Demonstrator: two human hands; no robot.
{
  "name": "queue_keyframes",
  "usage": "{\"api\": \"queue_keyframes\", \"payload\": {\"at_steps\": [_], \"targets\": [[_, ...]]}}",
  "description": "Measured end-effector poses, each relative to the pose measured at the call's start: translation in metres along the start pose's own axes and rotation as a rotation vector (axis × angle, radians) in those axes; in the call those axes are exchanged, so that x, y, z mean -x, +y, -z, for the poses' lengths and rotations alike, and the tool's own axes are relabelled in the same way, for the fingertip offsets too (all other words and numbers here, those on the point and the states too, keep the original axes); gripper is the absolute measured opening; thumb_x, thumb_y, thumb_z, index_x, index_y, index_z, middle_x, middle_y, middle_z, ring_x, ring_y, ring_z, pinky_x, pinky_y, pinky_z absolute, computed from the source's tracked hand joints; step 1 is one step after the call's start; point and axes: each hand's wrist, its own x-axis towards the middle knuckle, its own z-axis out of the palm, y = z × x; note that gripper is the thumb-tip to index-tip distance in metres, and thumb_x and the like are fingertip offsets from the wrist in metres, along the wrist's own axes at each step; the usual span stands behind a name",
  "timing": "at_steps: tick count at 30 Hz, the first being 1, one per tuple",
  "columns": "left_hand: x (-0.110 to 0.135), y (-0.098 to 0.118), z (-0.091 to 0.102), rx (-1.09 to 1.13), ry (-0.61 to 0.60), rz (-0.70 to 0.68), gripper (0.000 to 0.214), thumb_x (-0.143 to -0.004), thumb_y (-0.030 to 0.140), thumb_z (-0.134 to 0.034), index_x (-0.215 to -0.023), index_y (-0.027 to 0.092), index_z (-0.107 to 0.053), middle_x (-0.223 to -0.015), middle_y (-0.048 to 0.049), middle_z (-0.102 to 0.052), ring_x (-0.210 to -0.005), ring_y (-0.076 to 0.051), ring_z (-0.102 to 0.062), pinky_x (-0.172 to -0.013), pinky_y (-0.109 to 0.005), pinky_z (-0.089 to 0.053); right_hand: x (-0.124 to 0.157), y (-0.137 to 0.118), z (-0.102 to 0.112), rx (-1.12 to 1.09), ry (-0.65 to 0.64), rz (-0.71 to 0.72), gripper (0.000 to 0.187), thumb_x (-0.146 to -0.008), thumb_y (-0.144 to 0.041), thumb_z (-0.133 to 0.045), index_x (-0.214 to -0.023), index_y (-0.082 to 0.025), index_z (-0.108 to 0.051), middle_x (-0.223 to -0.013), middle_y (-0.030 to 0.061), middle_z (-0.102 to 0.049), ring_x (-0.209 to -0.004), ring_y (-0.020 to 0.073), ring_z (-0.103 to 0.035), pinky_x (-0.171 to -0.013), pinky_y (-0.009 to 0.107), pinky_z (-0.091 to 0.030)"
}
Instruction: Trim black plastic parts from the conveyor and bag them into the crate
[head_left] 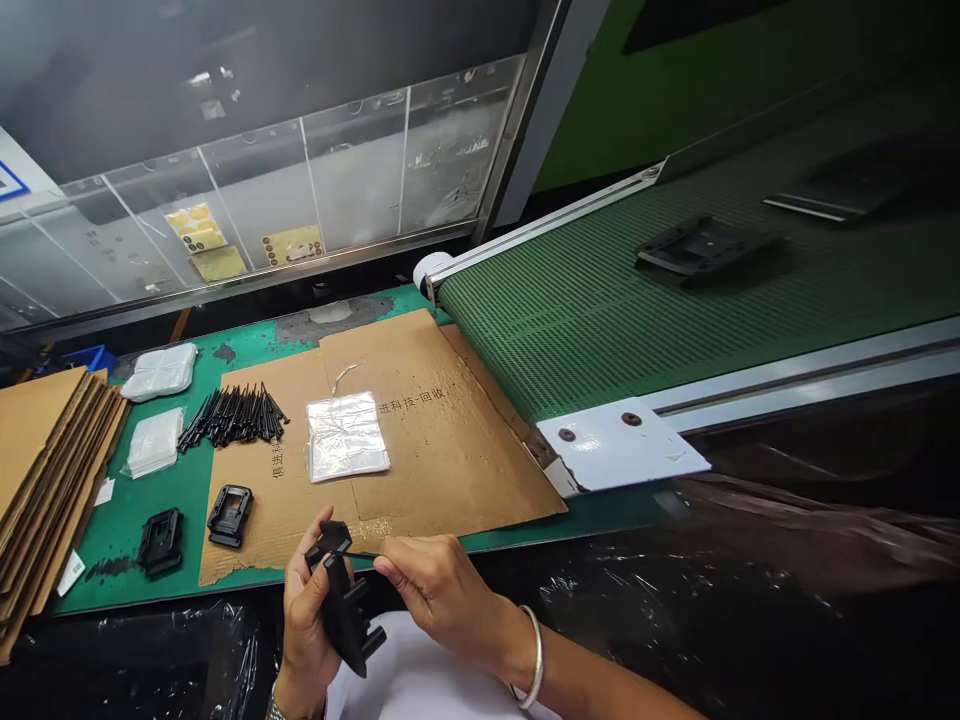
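Head view looks down on a green desk (180,495) where a flat brown cardboard sheet (450,450) carries black printed Chinese characters (411,400) reading "进科技-回收". A second line of characters runs vertically near its left edge, too small to read surely. Behind a clear panel at the back, yellow label sheets (199,228) bear round marks whose wording cannot be made out.

At the near edge of the cardboard, the left hand (300,620) is clamped around a black moulded plastic part (346,610), held upright above the person's lap. The right hand (439,590), with a silver bangle (534,655) at its wrist, has thumb and forefinger pinched together on a thin black plastic pin (361,553). The pin lies across the top of the held part, so the two hands sit just beside each other.

Two more black plastic housings (230,515) lie to the left, one on the cardboard's corner and one on the bare desk. Further back are a heap of black pins (232,415), a stack of clear plastic bags (346,435) and white bundled bags (160,370). A pile of folded brown cartons (45,470) stands at the far left.

To the right, a green ribbed conveyor belt (600,320) slopes away, with a black flat part (701,248) riding on it and a white metal end plate (619,445) at its corner. Black plastic sheeting (750,600) covers the near foreground.
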Motion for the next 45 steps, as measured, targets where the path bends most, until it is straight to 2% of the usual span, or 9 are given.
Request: {"api": "queue_keyframes", "payload": {"at_steps": [7,15,21,24,30,34,37,41,45], "targets": [[-0.003,0.002,0.011,0.139,-0.359,0.332,0.045,-0.067,0.036,-0.062,-0.108,0.019,-0.057,-0.052,0.0046,-0.038,-0.038,-0.003,-0.028,-0.03,-0.012,-0.021,-0.005,0.028,0.003,0.068,-0.172,-0.16,0.042,-0.093,-0.034,-0.025,-0.064,-0.017,-0.049,-0.054,-0.0001,-0.054,-0.046,0.0099,-0.044,-0.047,0.023,-0.021],[0.003,-0.004,0.008,0.539,-0.189,0.507,0.04,-0.064,0.026,-0.066,-0.101,0.019,-0.055,-0.067,0.0028,-0.039,-0.04,0.004,-0.027,-0.027,-0.001,-0.017,0.019,0.123,-0.021,0.491,-0.287,-0.68,0.02,-0.086,-0.01,-0.033,-0.091,-0.013,-0.053,-0.084,0.0097,-0.059,-0.075,0.0175,-0.055,-0.058,0.024,-0.033],[-0.003,-0.005,0.004,0.556,-0.222,0.558,0.031,-0.067,0.025,-0.064,-0.096,0.018,-0.055,-0.068,0.0016,-0.043,-0.041,0.003,-0.033,-0.027,0.0,-0.019,0.031,0.157,-0.022,0.628,-0.245,-0.837,0.027,-0.081,-0.002,-0.032,-0.092,-0.003,-0.056,-0.094,0.0234,-0.053,-0.093,0.0324,-0.049,-0.069,0.038,-0.039],[-0.01,-0.008,0.007,0.558,-0.249,0.579,0.026,-0.072,0.024,-0.059,-0.096,0.016,-0.054,-0.07,-0.0009,-0.047,-0.043,0.001,-0.038,-0.028,-0.001,-0.021,0.019,0.137,-0.018,0.463,-0.2,-0.748,0.025,-0.085,-0.012,-0.035,-0.1,-0.008,-0.055,-0.1,0.0185,-0.054,-0.098,0.0276,-0.047,-0.081,0.038,-0.038],[-0.03,-0.027,0.028,0.325,-0.296,0.804,0.035,-0.081,0.037,-0.043,-0.083,0.007,-0.06,-0.058,-0.0077,-0.057,-0.037,-0.004,-0.042,-0.03,-0.012,-0.031,-0.009,0.066,-0.024,-0.48,-0.297,-0.193,0.029,-0.085,-0.037,-0.042,-0.098,-0.015,-0.057,-0.084,0.0052,-0.056,-0.077,0.0148,-0.052,-0.068,0.024,-0.043],[-0.046,-0.036,0.043,0.26,-0.135,0.683,0.03,-0.079,0.034,-0.045,-0.092,0.01,-0.058,-0.084,-0.0147,-0.065,-0.063,-0.017,-0.061,-0.041,-0.019,-0.043,-0.013,0.066,-0.032,-0.541,-0.239,-0.305,0.022,-0.082,-0.033,-0.047,-0.08,-0.014,-0.057,-0.07,0.0007,-0.054,-0.062,0.0114,-0.049,-0.056,0.021,-0.038],[-0.058,-0.04,0.055,0.236,0.089,0.586,0.027,-0.081,0.032,-0.043,-0.095,0.011,-0.053,-0.088,-0.0152,-0.065,-0.074,-0.021,-0.064,-0.054,-0.025,-0.049,-0.011,0.087,-0.039,-0.402,-0.085,-0.366,0.013,-0.082,-0.025,-0.046,-0.075,-0.015,-0.053,-0.068,-0.0001,-0.053,-0.06,0.0113,-0.048,-0.054,0.021,-0.037],[-0.069,-0.05,0.072,0.101,0.346,0.495,0.023,-0.082,0.026,-0.043,-0.098,0.011,-0.049,-0.086,-0.0151,-0.065,-0.072,-0.019,-0.064,-0.06,-0.026,-0.049,0.006,0.112,-0.071,0.167,0.077,-0.231,0.018,-0.08,-0.008,-0.038,-0.075,-0.015,-0.053,-0.082,0.0075,-0.056,-0.075,0.0167,-0.05,-0.064,0.026,-0.039],[-0.075,-0.06,0.084,-0.078,0.427,0.345,0.023,-0.08,0.026,-0.048,-0.098,0.013,-0.052,-0.084,-0.0107,-0.065,-0.07,-0.015,-0.063,-0.06,-0.025,-0.048,0.031,0.112,-0.111,0.513,-0.096,-0.074,0.014,-0.08,-0.008,-0.046,-0.072,-0.016,-0.055,-0.083,0.0094,-0.058,-0.071,0.019,-0.052,-0.06,0.028,-0.037]]}}
